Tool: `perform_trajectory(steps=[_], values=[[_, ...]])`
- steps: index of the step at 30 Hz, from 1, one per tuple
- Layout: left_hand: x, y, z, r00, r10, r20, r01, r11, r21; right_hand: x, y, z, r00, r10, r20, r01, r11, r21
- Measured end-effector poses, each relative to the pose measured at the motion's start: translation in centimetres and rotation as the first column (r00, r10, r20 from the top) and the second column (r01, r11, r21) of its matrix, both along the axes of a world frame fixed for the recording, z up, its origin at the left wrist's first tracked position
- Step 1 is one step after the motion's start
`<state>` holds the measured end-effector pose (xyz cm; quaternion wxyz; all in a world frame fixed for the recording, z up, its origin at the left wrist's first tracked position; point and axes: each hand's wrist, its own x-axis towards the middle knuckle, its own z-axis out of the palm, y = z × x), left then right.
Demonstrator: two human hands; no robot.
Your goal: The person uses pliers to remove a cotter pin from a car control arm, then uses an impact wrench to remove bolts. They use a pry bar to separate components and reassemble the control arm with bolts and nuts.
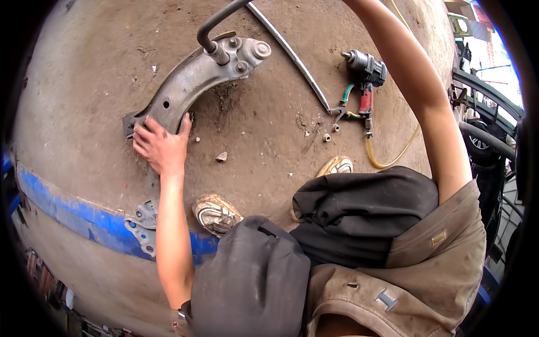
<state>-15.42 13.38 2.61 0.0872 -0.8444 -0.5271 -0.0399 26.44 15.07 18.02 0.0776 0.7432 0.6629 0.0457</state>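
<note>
A curved metal control arm (pixel 178 90) from a car lies on the dirty ground ahead of me. My left hand (pixel 163 143) grips its near end, the thumb on the right edge and the fingers over the left. At the far end, a bent bar wrench (pixel 209 32) stands on one of the bolts beside the round ball joint (pixel 261 49). The bar's other end leaves the top of the view. My right arm (pixel 415 73) reaches forward past the top edge, so the right hand is out of sight.
Right of the control arm lie a long metal bar (pixel 292 56), green-handled pliers (pixel 343 110), an impact wrench (pixel 366 70) with a yellow air hose (pixel 387 167), and two small nuts (pixel 327 137). Metal brackets (pixel 145 222) sit on a blue floor stripe (pixel 73 208) near my left forearm.
</note>
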Motion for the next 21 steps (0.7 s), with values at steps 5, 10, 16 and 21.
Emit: perform_trajectory(steps=[5, 10, 16, 21], values=[[0.5, -0.2, 0.3, 1.000, 0.019, -0.013, -0.019, 1.000, -0.019, -0.2, 0.4, 0.9, 0.998, 0.038, 0.052, -0.031, 0.992, -0.120], [-0.7, 0.0, -0.2, 0.999, -0.037, 0.035, 0.036, 0.999, 0.037, -2.5, -3.4, 3.9, 0.997, 0.060, -0.057, -0.071, 0.973, -0.218], [-0.7, 0.1, 0.3, 0.991, -0.096, 0.090, 0.092, 0.994, 0.055, -0.2, -2.1, 3.1, 0.997, 0.073, 0.003, -0.070, 0.962, -0.265], [-0.3, -0.1, -0.3, 0.993, -0.044, 0.110, 0.037, 0.997, 0.060, -1.0, 0.3, 0.9, 0.995, -0.033, 0.093, 0.046, 0.989, -0.143]])
